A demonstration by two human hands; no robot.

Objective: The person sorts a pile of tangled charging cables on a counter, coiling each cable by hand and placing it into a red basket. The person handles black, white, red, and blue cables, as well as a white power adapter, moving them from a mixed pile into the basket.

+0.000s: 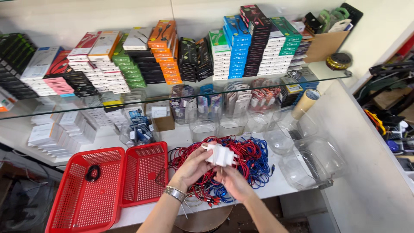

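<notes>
Both hands are up over the front edge of the white counter [276, 183], and they share one thing. The left hand [192, 168], a metal bracelet [174, 193] on its wrist, curls its fingers round the left side of a small white charger plug [220, 155]. The right hand [233, 181] comes in from below, fingers narrowed and pinching at the plug's underside. So the plug sits between the two hands, lifted just above the cable pile.

That pile, a tangle of red and blue cables [248, 162], spreads across the counter right behind the hands, near the front edge. To its left, two red plastic baskets sit side by side: the smaller basket [144, 172] touches the pile's fringe, and the larger basket [88, 190] reaches the counter's front left corner with a coiled black cable [92, 172] lying in it.

On the right end of the counter stand clear plastic tubs [312, 162], one tipped on its side at the front right corner. Further back, a roll of tape [305, 102] leans among more clear containers [202, 129] along the rear edge.

Above it all runs a glass shelf [336, 75], loaded with stacks of boxed accessories [237, 43] in white, green, orange, black and blue.
</notes>
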